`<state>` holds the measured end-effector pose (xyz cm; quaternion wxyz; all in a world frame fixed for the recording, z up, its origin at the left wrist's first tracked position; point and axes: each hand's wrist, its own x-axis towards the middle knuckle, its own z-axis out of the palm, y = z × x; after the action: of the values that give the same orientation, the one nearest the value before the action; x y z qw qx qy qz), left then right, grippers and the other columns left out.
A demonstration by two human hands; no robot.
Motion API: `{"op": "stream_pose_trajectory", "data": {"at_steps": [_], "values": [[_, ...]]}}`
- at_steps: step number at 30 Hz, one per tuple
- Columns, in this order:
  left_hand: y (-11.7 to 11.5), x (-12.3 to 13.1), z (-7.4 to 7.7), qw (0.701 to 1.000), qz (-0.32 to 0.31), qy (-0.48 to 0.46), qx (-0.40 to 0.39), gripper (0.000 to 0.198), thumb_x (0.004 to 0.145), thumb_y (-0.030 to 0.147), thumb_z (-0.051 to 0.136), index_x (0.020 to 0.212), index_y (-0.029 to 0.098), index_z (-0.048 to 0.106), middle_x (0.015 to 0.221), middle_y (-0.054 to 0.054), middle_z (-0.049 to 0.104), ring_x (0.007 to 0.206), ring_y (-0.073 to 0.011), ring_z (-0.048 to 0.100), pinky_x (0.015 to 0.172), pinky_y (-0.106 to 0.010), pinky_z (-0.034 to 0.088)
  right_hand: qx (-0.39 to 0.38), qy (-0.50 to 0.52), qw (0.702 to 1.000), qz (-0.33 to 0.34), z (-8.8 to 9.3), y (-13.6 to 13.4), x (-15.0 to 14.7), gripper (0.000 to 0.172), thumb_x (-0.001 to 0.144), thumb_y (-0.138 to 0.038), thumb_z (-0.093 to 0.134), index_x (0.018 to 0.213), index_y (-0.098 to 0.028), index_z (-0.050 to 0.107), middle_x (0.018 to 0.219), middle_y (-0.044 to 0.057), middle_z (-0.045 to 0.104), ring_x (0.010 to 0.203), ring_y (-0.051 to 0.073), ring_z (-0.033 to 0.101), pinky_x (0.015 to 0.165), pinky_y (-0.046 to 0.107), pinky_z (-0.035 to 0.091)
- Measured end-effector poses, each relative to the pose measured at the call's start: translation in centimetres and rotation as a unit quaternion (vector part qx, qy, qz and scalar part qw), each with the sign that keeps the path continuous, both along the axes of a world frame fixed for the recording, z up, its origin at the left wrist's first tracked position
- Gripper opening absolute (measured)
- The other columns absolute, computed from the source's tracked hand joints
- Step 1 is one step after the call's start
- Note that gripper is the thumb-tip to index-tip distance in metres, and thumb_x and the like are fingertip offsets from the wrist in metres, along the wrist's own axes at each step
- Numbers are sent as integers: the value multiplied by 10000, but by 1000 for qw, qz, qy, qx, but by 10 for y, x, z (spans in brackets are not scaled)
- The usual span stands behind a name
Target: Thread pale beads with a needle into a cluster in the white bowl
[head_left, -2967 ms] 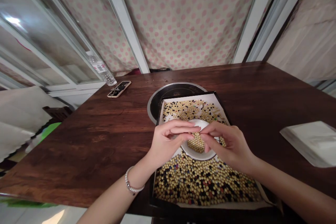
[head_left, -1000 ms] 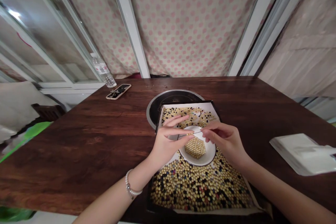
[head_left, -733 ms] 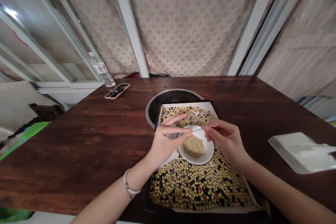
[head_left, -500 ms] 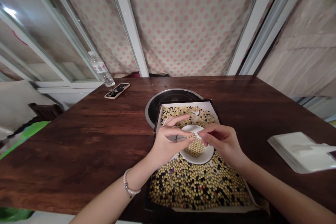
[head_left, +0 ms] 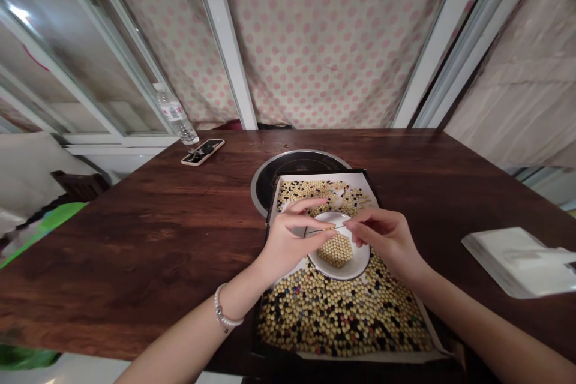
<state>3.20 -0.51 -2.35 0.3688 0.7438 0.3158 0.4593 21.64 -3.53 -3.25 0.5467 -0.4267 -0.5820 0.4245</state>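
While both forearms reach in from the near edge of the dark brown wooden table (head_left: pixel 157 234), the two hands meet above a round white ceramic bowl (head_left: pixel 362 264). The left hand (head_left: pixel 288 241), with a pearl bracelet (head_left: pixel 221 315) on its wrist, has thumb and forefinger pinched shut at the end of a thin dark thread (head_left: pixel 338 227); its upper fingers stretch out flat towards the far side. Whether a bead sits in that pinch is too small to tell. The right hand (head_left: pixel 387 237) faces it, palm turned inward, thumb and forefinger closed on the same thread, remaining fingers loosely curled. The fingertips of the two hands stand just beside each other. Directly below them, in the bowl, lies a small woven block of cream beads (head_left: pixel 336 250). The bowl stands in a black rectangular tray lined with white paper (head_left: pixel 270 336), among loose cream, black and coloured beads (head_left: pixel 342 318).
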Motion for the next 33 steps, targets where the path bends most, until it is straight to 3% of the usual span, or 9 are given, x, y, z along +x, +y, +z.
{"op": "stream_pose_trajectory", "data": {"at_steps": [3, 7, 12, 16, 22, 27, 33], "values": [[0, 0, -1, 1000, -2, 1, 10, 131, 694, 183, 711, 766, 292, 725, 1131, -42, 640, 1059, -249, 587, 974, -520, 404, -5, -12, 1000, 26, 0, 0, 0, 158, 744, -284, 659, 620, -189, 638, 514, -23, 573, 475, 86, 503, 463, 230, 412], [0, 0, -1, 1000, 15, 7, 3, 115, 685, 178, 719, 762, 263, 729, 1141, -62, 633, 1055, -255, 587, 980, -530, 391, 13, 5, 1000, -21, 1, 1, 1, 177, 751, -263, 650, 595, -186, 616, 498, -31, 556, 469, 78, 499, 460, 220, 409], [1, 0, -1, 1000, 6, 22, 4, 98, 696, 187, 711, 760, 258, 729, 1142, -67, 631, 1057, -255, 586, 967, -516, 401, -6, -13, 999, 34, 0, 1, 0, 138, 747, -269, 656, 636, -188, 643, 513, -29, 563, 473, 80, 496, 460, 223, 401], [2, 0, -2, 1000, 14, 19, 6, 114, 691, 169, 712, 758, 259, 726, 1146, -60, 629, 1058, -251, 584, 956, -507, 410, 3, 2, 1000, -7, 1, 1, 0, 159, 745, -247, 654, 603, -184, 622, 501, -32, 556, 471, 78, 496, 466, 223, 402], [2, 0, -2, 1000, 0, 21, 2, 89, 682, 173, 716, 731, 245, 732, 1119, -78, 640, 1039, -256, 588, 945, -501, 403, -17, 2, 997, 71, -1, 3, 0, 133, 767, -232, 642, 646, -178, 635, 525, -33, 559, 491, 72, 503, 486, 214, 408], [1, 0, -1, 999, 14, 12, -31, 102, 677, 165, 720, 737, 246, 732, 1131, -74, 634, 1063, -250, 570, 963, -491, 389, 8, 3, 1000, 15, -3, 2, 0, 157, 763, -223, 651, 614, -181, 626, 527, -30, 572, 490, 71, 511, 482, 206, 412], [1, 1, 0, 999, 5, 20, -32, 88, 680, 165, 716, 725, 238, 738, 1112, -82, 640, 1034, -252, 586, 950, -481, 395, 23, 3, 999, 41, -6, 1, -1, 110, 770, -213, 646, 662, -195, 651, 551, -28, 583, 497, 76, 517, 481, 214, 415]]}}
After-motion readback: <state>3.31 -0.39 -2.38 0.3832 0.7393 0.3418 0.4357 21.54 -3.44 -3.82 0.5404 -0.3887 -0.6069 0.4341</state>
